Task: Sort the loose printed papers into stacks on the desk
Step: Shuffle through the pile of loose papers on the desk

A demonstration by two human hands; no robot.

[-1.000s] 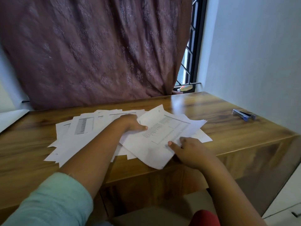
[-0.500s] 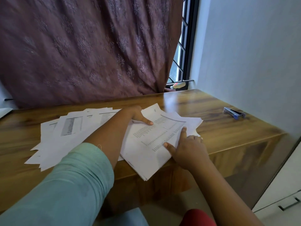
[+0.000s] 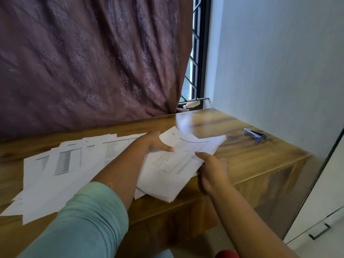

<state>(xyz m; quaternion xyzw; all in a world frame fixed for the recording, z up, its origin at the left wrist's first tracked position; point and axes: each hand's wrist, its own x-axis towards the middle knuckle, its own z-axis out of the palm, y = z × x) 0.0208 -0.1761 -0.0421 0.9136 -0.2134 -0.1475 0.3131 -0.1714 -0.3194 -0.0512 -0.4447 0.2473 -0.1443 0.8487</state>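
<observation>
- Our left hand (image 3: 158, 144) and right hand (image 3: 212, 166) pinch one bundle of papers (image 3: 178, 164) by its sides, thumbs on top, at the desk (image 3: 260, 155) front edge
- Loose sheets (image 3: 65, 170) lie fanned out to the left — unsorted, so we judge most work remains

A blue and silver stapler (image 3: 255, 134) lies near the far right corner of the wooden top. Behind it hangs a mauve patterned curtain (image 3: 89, 58), drawn aside from a dark-barred window (image 3: 198, 53). A small bottle (image 3: 191, 104) lies on the sill. A white cabinet (image 3: 323, 211) with a dark handle stands at right, below a pale wall (image 3: 279, 53).
</observation>
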